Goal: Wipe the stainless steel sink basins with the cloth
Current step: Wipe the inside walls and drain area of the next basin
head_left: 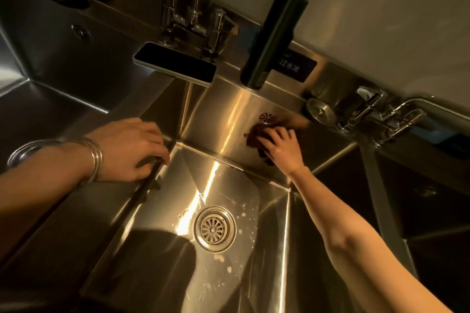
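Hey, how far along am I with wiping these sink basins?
Done: nothing provably. In hand: right hand holds the cloth against the middle basin's back wall, under the overflow hole; left hand grips the divider rim. Left: white droplets around the drain on that basin's floor, and the dim left basin and right basin, too dark to judge.

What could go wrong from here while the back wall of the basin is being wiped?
1. The phone lies on the ledge, overhanging the basin; an upward wipe by the right hand could knock it in.
2. The cloth is bunched just below the overflow grille and might snag there.
3. The left hand grips the rim above suds; if the steel is wet, it may slip.
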Available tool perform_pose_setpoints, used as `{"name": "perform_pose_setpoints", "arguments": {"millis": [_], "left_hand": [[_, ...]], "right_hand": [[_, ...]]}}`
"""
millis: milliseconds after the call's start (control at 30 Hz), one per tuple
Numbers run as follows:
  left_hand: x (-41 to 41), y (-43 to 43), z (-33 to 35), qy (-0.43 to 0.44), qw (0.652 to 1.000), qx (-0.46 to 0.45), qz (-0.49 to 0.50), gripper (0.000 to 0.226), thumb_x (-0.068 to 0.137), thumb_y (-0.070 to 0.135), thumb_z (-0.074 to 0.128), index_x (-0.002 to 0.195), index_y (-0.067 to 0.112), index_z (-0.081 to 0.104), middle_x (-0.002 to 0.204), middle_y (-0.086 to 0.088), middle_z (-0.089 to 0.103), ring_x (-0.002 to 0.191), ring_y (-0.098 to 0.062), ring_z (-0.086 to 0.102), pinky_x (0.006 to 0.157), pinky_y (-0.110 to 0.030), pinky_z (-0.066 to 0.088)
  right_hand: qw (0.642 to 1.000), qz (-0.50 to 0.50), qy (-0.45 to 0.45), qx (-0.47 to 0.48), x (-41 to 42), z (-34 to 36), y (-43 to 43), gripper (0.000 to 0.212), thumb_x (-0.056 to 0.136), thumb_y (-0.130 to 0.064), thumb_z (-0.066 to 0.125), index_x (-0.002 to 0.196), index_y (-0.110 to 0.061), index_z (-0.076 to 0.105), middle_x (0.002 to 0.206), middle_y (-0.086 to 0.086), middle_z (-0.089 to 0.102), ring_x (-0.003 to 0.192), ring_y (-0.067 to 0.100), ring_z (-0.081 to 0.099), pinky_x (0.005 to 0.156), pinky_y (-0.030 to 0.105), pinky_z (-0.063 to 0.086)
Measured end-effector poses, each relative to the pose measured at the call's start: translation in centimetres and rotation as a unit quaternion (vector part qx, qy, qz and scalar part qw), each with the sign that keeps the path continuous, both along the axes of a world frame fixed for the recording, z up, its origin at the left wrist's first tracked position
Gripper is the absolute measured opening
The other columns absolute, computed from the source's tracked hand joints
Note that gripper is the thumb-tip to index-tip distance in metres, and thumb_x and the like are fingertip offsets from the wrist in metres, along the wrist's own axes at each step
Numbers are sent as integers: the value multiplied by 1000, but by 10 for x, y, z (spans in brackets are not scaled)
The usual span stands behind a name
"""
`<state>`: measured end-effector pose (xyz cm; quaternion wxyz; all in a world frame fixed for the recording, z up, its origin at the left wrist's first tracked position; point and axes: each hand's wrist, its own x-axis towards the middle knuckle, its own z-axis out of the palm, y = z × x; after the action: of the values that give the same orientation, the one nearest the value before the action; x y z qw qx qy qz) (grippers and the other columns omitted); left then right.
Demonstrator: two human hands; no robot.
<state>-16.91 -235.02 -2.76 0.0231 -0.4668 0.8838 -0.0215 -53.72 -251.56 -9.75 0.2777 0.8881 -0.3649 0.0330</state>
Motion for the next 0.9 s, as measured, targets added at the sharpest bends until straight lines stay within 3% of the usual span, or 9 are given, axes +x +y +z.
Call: {"name": "perform_pose_setpoints", "arguments": {"millis": [100, 233, 333, 433, 533, 633, 700, 767, 900], "left_hand": [[2, -6, -4, 16, 1000, 4, -11, 36, 87, 48, 40, 123, 51, 42, 122, 27, 45, 120, 4, 28, 95, -16, 26], [1, -11, -2, 17, 1000, -3, -8, 35, 87, 50, 40, 122, 51, 42, 121, 27, 46, 119, 5, 28, 89, -14, 24], [-1, -12, -4, 21, 1000, -7, -3, 36, 86, 51, 40, 122, 52, 41, 121, 27, 45, 119, 5, 28, 92, -15, 28], [-2, -11, -2, 10, 1000, -11, 2, 36, 84, 52, 39, 119, 52, 43, 117, 26, 48, 114, 4, 30, 86, -16, 26], [-2, -11, -2, 0, 1000, -24, 5, 36, 82, 50, 44, 117, 50, 49, 113, 24, 54, 115, 0, 36, 84, -19, 27], [-4, -9, 1, -14, 1000, -20, 4, 35, 83, 51, 43, 118, 51, 48, 117, 25, 53, 117, 0, 35, 87, -19, 27], [-5, -8, 3, -18, 1000, -12, 4, 35, 83, 51, 43, 118, 51, 48, 117, 25, 53, 116, 0, 35, 85, -18, 24], [-5, -8, 3, -10, 1000, -3, 9, 34, 83, 51, 44, 117, 51, 48, 115, 25, 53, 115, 1, 35, 83, -18, 22], [-1, -11, -1, -14, 1000, -7, 12, 36, 81, 55, 41, 117, 53, 47, 114, 28, 51, 113, 3, 34, 82, -17, 23]], "right_hand": [[980, -81, 96, 154, -11, -34, 16, 39, 91, -30, 58, 129, -25, 56, 134, 3, 50, 118, 30, 45, 95, 44, 37], [984, -135, -86, 83, -29, -29, 29, 42, 75, -19, 75, 116, -21, 66, 117, 12, 59, 102, 34, 55, 80, 44, 46], [968, -155, -197, 22, -50, -11, 24, 42, 77, -15, 72, 118, -18, 65, 116, 18, 57, 103, 38, 53, 81, 47, 43], [972, -174, -132, 91, -65, -25, 30, 36, 85, -17, 67, 121, -18, 63, 123, 18, 53, 111, 40, 47, 83, 49, 38], [949, -240, -102, 175, -69, -49, 39, 34, 94, -22, 54, 128, -23, 57, 133, 14, 43, 121, 35, 35, 89, 46, 34], [938, -215, -251, 109, -59, -39, 39, 43, 84, -11, 62, 126, -21, 58, 129, 17, 45, 117, 39, 38, 90, 51, 37], [907, -220, -360, 13, -60, -25, 36, 51, 77, -9, 61, 125, -23, 55, 128, 16, 43, 117, 37, 36, 93, 52, 37], [883, -235, -405, -26, -65, -20, 32, 53, 75, -7, 62, 125, -24, 52, 130, 15, 41, 119, 36, 34, 96, 52, 35], [921, -255, -278, 98, -72, -51, 38, 44, 79, -5, 66, 119, -22, 60, 127, 15, 44, 116, 40, 36, 90, 52, 35]]}}
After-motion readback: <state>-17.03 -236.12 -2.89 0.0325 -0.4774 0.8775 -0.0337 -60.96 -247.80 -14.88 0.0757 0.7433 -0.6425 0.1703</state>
